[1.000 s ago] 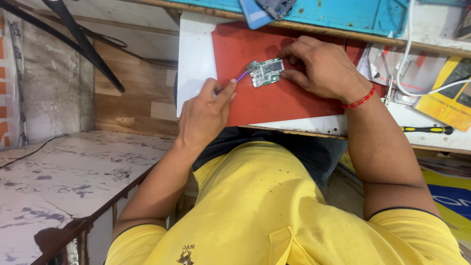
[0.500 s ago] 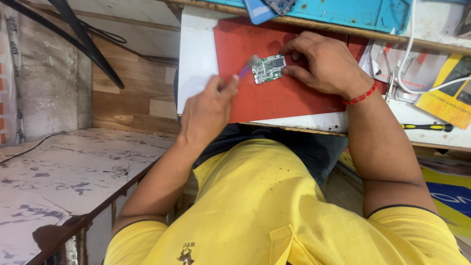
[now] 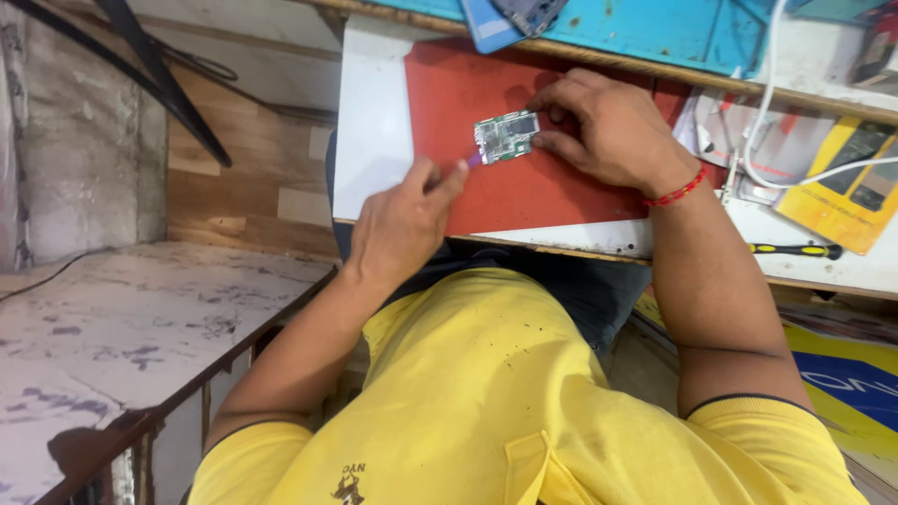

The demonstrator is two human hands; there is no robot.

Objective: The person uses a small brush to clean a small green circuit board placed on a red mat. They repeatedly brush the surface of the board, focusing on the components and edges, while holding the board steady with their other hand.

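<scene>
Right hand fingers pinch circuit board flat on red mat, steadying it. Left hand grips purple-tipped tool, tip at board edge.

Bright, even daylight from above, soft short shadows under both hands on the red mat, mild glare on the white tabletop, slight motion blur at fingertips, edges slightly stretched, otherwise sharp.

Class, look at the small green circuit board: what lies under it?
The circuit board rests on a red mat, which lies on a white bench top. The right hand covers the board's right edge, so that part stays hidden.
</scene>
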